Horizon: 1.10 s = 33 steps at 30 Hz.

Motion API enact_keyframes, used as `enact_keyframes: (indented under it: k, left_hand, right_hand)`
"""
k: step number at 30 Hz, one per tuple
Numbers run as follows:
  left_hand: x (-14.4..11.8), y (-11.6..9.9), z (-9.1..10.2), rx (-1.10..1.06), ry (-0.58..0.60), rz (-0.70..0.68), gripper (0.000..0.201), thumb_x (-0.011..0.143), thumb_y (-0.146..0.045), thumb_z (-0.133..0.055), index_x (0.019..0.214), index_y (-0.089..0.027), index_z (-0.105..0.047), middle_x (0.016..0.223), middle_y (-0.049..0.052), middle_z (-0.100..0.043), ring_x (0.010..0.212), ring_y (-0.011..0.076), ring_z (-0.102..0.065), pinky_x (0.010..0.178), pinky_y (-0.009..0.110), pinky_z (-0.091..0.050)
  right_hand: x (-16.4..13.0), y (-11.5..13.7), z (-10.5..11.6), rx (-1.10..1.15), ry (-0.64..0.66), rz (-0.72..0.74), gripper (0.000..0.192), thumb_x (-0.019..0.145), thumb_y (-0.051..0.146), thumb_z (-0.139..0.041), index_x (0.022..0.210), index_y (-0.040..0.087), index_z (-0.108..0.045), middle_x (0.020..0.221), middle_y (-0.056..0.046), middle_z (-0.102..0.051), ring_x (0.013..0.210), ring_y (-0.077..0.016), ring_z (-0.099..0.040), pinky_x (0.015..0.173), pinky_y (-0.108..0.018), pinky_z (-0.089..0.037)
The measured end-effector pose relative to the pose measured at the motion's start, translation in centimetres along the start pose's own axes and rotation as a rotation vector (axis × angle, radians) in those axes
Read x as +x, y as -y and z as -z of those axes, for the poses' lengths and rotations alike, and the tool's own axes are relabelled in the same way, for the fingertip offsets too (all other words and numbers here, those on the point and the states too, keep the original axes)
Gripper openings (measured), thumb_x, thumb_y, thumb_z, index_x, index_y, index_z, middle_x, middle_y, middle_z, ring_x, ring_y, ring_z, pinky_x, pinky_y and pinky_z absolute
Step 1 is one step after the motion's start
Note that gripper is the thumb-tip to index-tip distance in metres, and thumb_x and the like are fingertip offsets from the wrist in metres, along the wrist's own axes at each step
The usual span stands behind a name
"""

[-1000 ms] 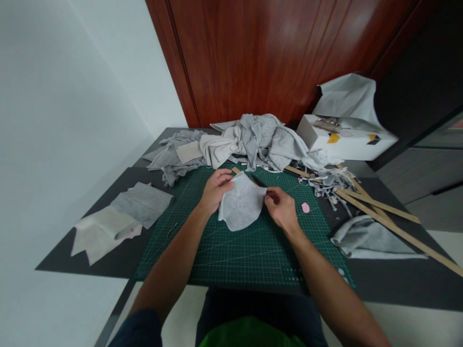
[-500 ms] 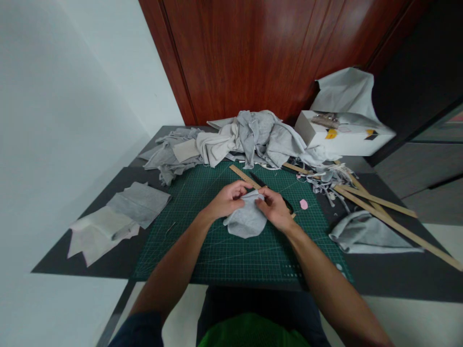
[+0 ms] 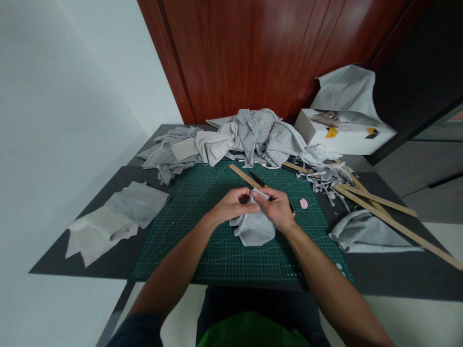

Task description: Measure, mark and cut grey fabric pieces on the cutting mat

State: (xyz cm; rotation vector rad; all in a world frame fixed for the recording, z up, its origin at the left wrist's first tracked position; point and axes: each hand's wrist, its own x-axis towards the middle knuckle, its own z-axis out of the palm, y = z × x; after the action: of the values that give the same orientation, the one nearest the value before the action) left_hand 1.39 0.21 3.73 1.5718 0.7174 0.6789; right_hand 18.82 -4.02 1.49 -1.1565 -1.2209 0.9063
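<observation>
A small piece of grey fabric (image 3: 256, 231) hangs from both my hands over the green cutting mat (image 3: 217, 262). My left hand (image 3: 234, 205) is closed on its left upper edge, thumb pointing right across the cloth. Pinching the top edge, my right hand (image 3: 277, 207) has its thumb on the near side of the fabric. Just beyond the hands lie a wooden ruler (image 3: 240, 172) and scissors (image 3: 257, 179), both partly hidden by the right hand. A pink round scrap (image 3: 303, 203) rests on the mat to the right.
Heaped grey and cream cloth (image 3: 264, 135) lines the back. At left are folded fabric pieces (image 3: 139, 202). On the right are long wooden strips (image 3: 379, 200), fabric scraps (image 3: 334, 176), a folded grey cloth (image 3: 369, 233) and a white box (image 3: 340, 137).
The hands have drawn closer together. My left thumb has moved right across the cloth, and the fabric has shifted slightly right and toward me, more bunched at the top.
</observation>
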Motion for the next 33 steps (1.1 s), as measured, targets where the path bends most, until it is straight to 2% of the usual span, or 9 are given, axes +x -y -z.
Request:
enact_keyframes:
  k: [4, 9, 13, 15, 21, 26, 29, 33]
  left_hand:
    - [0.4, 1.0, -0.7, -0.015, -0.123, -0.037, 0.043, 0.069, -0.043, -0.091, 0.077, -0.016, -0.057, 0.069, -0.006, -0.050, 0.064, 0.0083, -0.044, 0.058, 0.022, -0.033]
    - [0.5, 1.3, -0.3, -0.122, -0.176, -0.101, 0.035, 0.078, -0.042, -0.086, 0.090, -0.016, -0.065, 0.081, 0.000, -0.066, 0.071, 0.0116, -0.058, 0.067, 0.024, -0.044]
    - [0.6, 1.2, 0.0, -0.037, -0.199, -0.089, 0.030, 0.080, -0.041, -0.082, 0.092, -0.015, -0.071, 0.085, 0.003, -0.072, 0.076, 0.0143, -0.063, 0.072, 0.026, -0.047]
    - [0.6, 1.1, -0.1, 0.050, -0.198, -0.088, 0.028, 0.082, -0.041, -0.079, 0.088, -0.015, -0.072, 0.082, 0.002, -0.071, 0.075, 0.0144, -0.062, 0.070, 0.026, -0.047]
    - [0.4, 0.6, -0.4, 0.210, -0.218, -0.092, 0.031, 0.088, -0.046, -0.069, 0.084, -0.016, -0.071, 0.076, 0.000, -0.066, 0.069, 0.0130, -0.056, 0.064, 0.025, -0.042]
    - [0.2, 0.3, -0.3, 0.284, -0.196, -0.046, 0.041, 0.090, -0.054, -0.066, 0.075, -0.016, -0.069, 0.065, -0.002, -0.058, 0.062, 0.0116, -0.048, 0.057, 0.025, -0.034]
    - [0.3, 0.4, -0.4, 0.228, -0.204, -0.066, 0.036, 0.088, -0.050, -0.070, 0.078, -0.016, -0.070, 0.068, -0.002, -0.062, 0.064, 0.0118, -0.051, 0.059, 0.025, -0.037]
    - [0.4, 0.6, -0.5, 0.049, -0.274, -0.111, 0.028, 0.080, -0.041, -0.080, 0.085, -0.016, -0.069, 0.080, 0.001, -0.069, 0.074, 0.0137, -0.061, 0.069, 0.026, -0.047]
  right_hand:
    - [0.1, -0.1, 0.1, 0.047, 0.004, -0.034, 0.029, 0.079, 0.051, -0.083, 0.087, 0.023, -0.085, 0.083, -0.004, -0.080, 0.071, -0.0203, -0.068, 0.065, -0.033, -0.052]
    - [0.2, -0.4, 0.7, 0.033, 0.025, -0.028, 0.029, 0.084, 0.051, -0.081, 0.089, 0.022, -0.084, 0.082, -0.002, -0.076, 0.068, -0.0174, -0.062, 0.061, -0.030, -0.047]
    - [0.4, -0.8, 0.8, 0.031, 0.015, 0.059, 0.026, 0.080, 0.048, -0.083, 0.089, 0.024, -0.081, 0.092, -0.004, -0.077, 0.081, -0.0206, -0.067, 0.070, -0.033, -0.052]
    - [0.4, -1.1, 0.9, 0.023, 0.023, 0.070, 0.025, 0.080, 0.048, -0.083, 0.089, 0.024, -0.080, 0.092, -0.004, -0.077, 0.083, -0.0210, -0.067, 0.072, -0.033, -0.053]
    - [0.6, -1.0, 1.1, 0.018, 0.061, -0.044, 0.039, 0.081, 0.060, -0.080, 0.086, 0.022, -0.075, 0.079, -0.003, -0.073, 0.070, -0.0189, -0.063, 0.064, -0.031, -0.050]
    - [0.6, -0.8, 1.1, -0.047, 0.034, -0.013, 0.046, 0.083, 0.067, -0.076, 0.076, 0.022, -0.073, 0.070, -0.001, -0.068, 0.064, -0.0164, -0.057, 0.060, -0.030, -0.046]
    - [0.5, -0.7, 1.0, -0.050, 0.035, 0.018, 0.045, 0.084, 0.066, -0.076, 0.074, 0.022, -0.074, 0.069, -0.001, -0.069, 0.064, -0.0163, -0.058, 0.060, -0.030, -0.047]
    - [0.3, -0.6, 0.9, -0.033, 0.021, 0.034, 0.038, 0.083, 0.060, -0.080, 0.082, 0.022, -0.078, 0.077, -0.002, -0.073, 0.068, -0.0170, -0.061, 0.063, -0.031, -0.050]
